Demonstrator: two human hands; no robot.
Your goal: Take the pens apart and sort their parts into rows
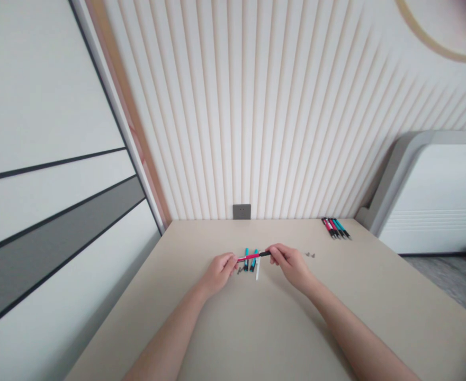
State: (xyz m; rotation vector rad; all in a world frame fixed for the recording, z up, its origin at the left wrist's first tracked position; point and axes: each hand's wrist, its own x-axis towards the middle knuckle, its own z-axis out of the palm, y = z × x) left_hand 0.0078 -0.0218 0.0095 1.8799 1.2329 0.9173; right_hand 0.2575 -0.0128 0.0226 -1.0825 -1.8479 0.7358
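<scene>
A red pen with a black grip section is held level between my two hands, just over the tabletop. My left hand pinches its red end. Around the black end close the fingers of my right hand. Under the pen lie two blue-and-black pen barrels and a thin white stick, partly covered by it. Small dark pieces rest beside my left fingertips; they are too small to name. Right of my right hand sit a few tiny grey pieces.
Several red and blue pens with black ends lie in a row at the back right of the beige table. A dark wall socket is set in the ribbed wall behind. A white cabinet stands left, a pale headboard right.
</scene>
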